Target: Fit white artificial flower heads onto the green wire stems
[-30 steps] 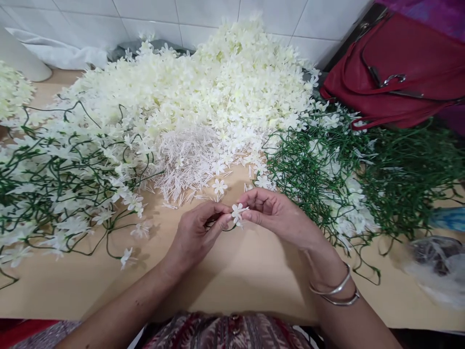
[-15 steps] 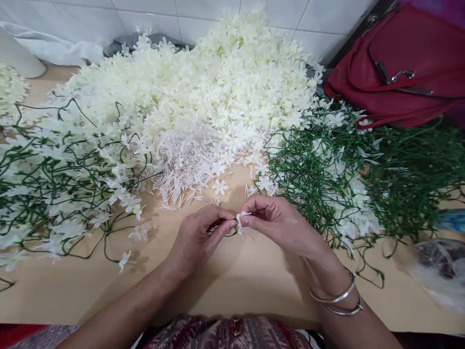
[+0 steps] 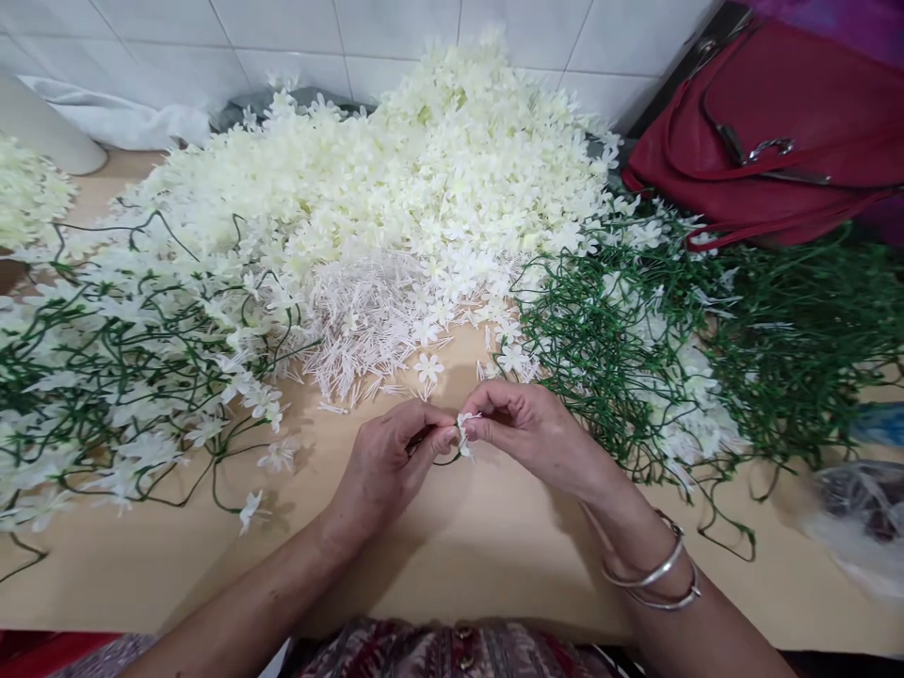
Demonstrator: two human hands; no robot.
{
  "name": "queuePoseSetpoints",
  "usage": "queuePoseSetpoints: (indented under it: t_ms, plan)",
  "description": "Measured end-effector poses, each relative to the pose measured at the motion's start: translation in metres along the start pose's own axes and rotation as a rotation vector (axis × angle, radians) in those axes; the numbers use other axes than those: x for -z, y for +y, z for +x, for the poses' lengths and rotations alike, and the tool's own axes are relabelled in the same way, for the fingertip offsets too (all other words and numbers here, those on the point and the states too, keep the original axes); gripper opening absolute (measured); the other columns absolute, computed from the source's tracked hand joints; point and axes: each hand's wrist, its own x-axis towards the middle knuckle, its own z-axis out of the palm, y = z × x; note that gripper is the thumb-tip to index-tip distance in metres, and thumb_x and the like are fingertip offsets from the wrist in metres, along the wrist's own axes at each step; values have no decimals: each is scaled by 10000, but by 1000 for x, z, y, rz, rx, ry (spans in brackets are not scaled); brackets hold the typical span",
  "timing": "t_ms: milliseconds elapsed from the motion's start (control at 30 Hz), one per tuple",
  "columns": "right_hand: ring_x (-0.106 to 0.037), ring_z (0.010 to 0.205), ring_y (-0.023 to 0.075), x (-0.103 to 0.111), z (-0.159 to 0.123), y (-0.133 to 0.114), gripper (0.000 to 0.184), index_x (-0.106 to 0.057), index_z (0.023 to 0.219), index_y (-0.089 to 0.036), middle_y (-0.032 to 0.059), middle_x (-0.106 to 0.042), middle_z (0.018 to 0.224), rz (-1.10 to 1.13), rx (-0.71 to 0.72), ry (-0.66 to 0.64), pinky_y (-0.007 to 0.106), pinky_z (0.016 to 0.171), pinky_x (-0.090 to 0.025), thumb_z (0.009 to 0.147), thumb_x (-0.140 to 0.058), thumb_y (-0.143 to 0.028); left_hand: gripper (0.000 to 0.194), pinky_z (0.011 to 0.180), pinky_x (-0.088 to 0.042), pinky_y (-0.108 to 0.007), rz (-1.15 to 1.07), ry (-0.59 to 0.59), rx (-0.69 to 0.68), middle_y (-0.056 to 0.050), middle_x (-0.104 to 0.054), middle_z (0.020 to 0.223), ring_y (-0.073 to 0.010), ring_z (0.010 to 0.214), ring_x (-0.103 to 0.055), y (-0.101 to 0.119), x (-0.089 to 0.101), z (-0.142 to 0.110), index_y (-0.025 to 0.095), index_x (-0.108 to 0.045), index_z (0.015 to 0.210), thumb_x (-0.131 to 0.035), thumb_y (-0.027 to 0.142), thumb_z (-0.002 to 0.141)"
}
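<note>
In the head view, the left hand (image 3: 392, 457) had thumb and forefinger pressed together on a green artificial stem (image 3: 446, 461), while the right hand (image 3: 533, 428) pinched a small white artificial flower (image 3: 467, 440) at the stem's tip, between both sets of fingertips. Just beyond the grip lay a loose white blossom (image 3: 427, 368) and a pile of white stamens (image 3: 360, 320); farther back rose a heap of cream flowers (image 3: 438, 160). Flowered green sprays (image 3: 127, 367) spread left of the grip, tangled bare stems (image 3: 593, 348) right.
</note>
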Motion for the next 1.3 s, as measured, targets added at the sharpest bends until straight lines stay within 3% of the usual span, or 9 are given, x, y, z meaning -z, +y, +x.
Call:
queuePoseSetpoints:
  t_ms: [167,300,400,500,633,700,800,1000,1300]
  plan:
    - [-623,727,157,1,3,1,283,-695,866,-188,7,-693,760,97,52,24,288,708,-484,842,-800,-449,160,673,-549,-234,-222,10,127,-45,-752,783,-144,702,-708,-1,-5,-1,163,-717,945,-687,317,977]
    - [-682,808,176,0,5,3,374,-728,900,-186,44,-754,837,163,92,156,316,826,-513,852,-779,-553,192,696,-580,-245,-194,161,87,-41,-733,802,-137,714,-703,13,8,-1,159,-700,951,-682,348,979]
    - [-702,833,184,-3,4,6,390,-734,893,-186,55,-771,862,152,112,214,322,857,-515,838,-778,-569,175,697,-592,-247,-15,434,-33,-42,-729,879,-138,755,-702,24,39,-1,175,-708,1044,-677,335,981]
    - [-705,820,193,-5,4,7,378,-730,870,-184,60,-770,839,93,145,210,330,849,-524,813,-784,-553,241,839,-607,-304,360,850,-88,-61,-746,1020,-162,881,-724,27,83,-11,200,-686,1198,-646,329,998]
    - [-717,797,200,-7,5,9,307,-713,846,-189,62,-767,810,53,166,212,339,820,-547,829,-743,-494,530,1100,-520,-512,798,928,31,-206,-604,1450,-346,1361,-580,23,118,-39,175,-562,1443,-685,347,958]
    - [-725,797,202,-8,7,10,265,-707,853,-191,62,-767,814,51,169,219,338,810,-555,835,-724,-455,500,1146,-483,-535,870,915,19,-197,-608,1453,-354,1417,-531,22,111,-52,182,-559,1446,-654,329,978]
    - [-725,790,203,-10,9,13,232,-696,863,-188,66,-764,822,50,169,230,333,798,-556,834,-698,-418,352,1125,-511,-488,856,822,-29,-152,-671,1372,-305,1325,-617,20,75,-64,207,-618,1360,-591,256,1013]
    - [-678,763,205,-17,10,17,213,-679,862,-200,48,-724,799,-42,220,276,321,746,-522,888,-631,-406,341,1094,-554,-404,660,341,-85,-107,-670,1389,-250,1294,-653,1,9,-74,255,-600,1358,-527,196,1029]
    - [-656,864,219,-38,5,15,150,-666,895,-213,69,-728,914,-409,410,439,331,820,-493,960,-546,-275,401,1173,-495,-466,454,201,-4,-108,-615,1456,-260,1394,-569,-11,14,-67,253,-538,1397,-551,202,999]
